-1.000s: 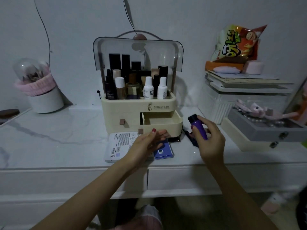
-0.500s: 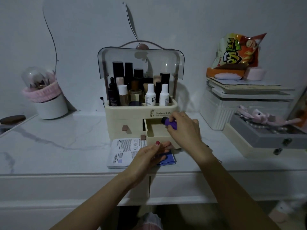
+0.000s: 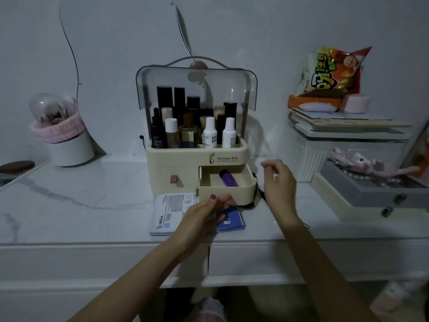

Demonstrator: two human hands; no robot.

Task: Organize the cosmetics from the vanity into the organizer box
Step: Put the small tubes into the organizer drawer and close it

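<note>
item: vanity top (image 3: 69, 205), marble-patterned, progress part-way by the look of it.
- far to the left of the left hand: white pot (image 3: 69, 149) with a pink band, untouched.
- beneath the left hand: printed sachet (image 3: 171, 210) and blue packet (image 3: 231, 220), both flat on the vanity, apparently still to be stored.
- left hand (image 3: 204, 217): fingers straight, resting against the drawer front, gripping nothing.
- just beyond its fingertips: organizer box (image 3: 176, 159), lid raised, upper tray already full of bottles; open drawer (image 3: 226, 189) holds the purple tube (image 3: 228, 178), lying on its side.
- right hand (image 3: 278, 184): right of the drawer, loosely curled, empty.
- under the right hand: a dark item, unclear.
</note>
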